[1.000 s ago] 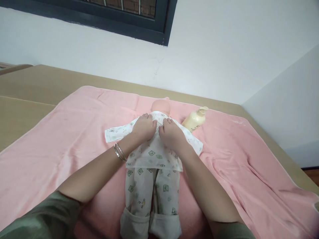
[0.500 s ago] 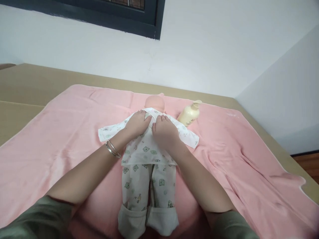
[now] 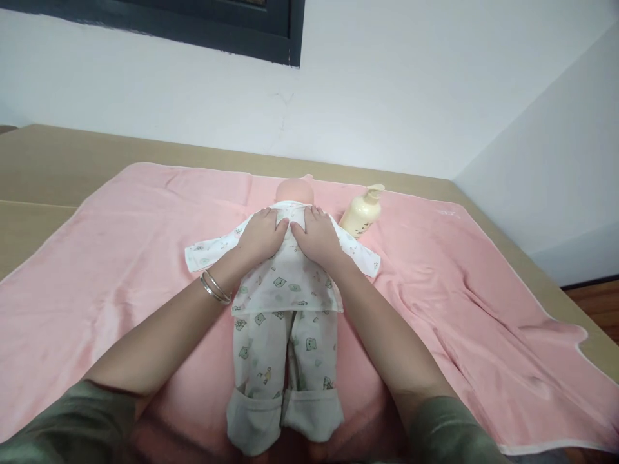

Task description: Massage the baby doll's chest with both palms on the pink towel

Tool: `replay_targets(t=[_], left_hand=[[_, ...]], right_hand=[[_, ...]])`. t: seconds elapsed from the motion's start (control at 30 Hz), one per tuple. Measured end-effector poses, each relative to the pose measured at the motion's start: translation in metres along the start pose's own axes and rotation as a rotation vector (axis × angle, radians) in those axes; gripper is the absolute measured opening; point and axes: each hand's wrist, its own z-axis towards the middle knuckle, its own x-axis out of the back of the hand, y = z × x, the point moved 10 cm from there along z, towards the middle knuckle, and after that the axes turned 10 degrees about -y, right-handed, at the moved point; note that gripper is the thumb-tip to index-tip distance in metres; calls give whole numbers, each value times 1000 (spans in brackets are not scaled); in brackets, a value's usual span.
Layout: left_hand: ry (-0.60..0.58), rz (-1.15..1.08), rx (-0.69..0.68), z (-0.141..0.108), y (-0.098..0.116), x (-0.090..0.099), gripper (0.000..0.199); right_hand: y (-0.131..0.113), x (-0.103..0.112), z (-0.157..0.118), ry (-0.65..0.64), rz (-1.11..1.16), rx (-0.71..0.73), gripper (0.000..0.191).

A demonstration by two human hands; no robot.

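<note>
A baby doll (image 3: 294,189) lies on a pink blanket (image 3: 126,258), its head toward the wall. It wears a white printed top (image 3: 285,287) and matching trousers (image 3: 261,354) with turned-up cuffs. My left hand (image 3: 264,235) rests flat on the upper left of the top, thumb pointing inward. On the upper right of the top lies my right hand (image 3: 318,237), also flat, the two thumbs almost meeting. Neither hand grips anything. Both sleeves of the top stretch outward. The doll's face cannot be seen.
A cream pump bottle (image 3: 362,212) leans or lies on the blanket right of the doll's head. The blanket covers a tan table (image 3: 62,151) against a white wall (image 3: 377,90). A dark window frame (image 3: 271,42) is above.
My right hand has shifted and flattened onto the top, its fingers now pointing toward the doll's head. My left hand has spread flatter. The view has tilted slightly.
</note>
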Motion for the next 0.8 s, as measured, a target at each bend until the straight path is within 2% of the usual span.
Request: replay_targets(t=[0.2, 0.33, 0.43, 0.53, 0.6, 0.67, 0.8], left_hand=[[23, 10, -3, 0, 0, 2, 48], [4, 78, 1, -3, 6, 2, 50], [31, 225, -25, -15, 21, 1, 49], [31, 405, -146, -29, 44, -6, 45], [0, 430, -190, -32, 50, -9, 41], [-26, 335, -141, -27, 41, -4, 35], [-66, 47, 15, -8, 9, 6, 31]], right_hand=[[-1, 3, -1, 23, -19, 8, 70], [-1, 3, 0, -13, -9, 47, 71], [2, 2, 2, -65, 0, 65, 75], [3, 4, 3, -68, -12, 62, 75], [-1, 5, 1, -52, -41, 52, 72], [-8, 5, -5, -21, -93, 18, 67], [-28, 2, -25, 5, -200, -48, 64]])
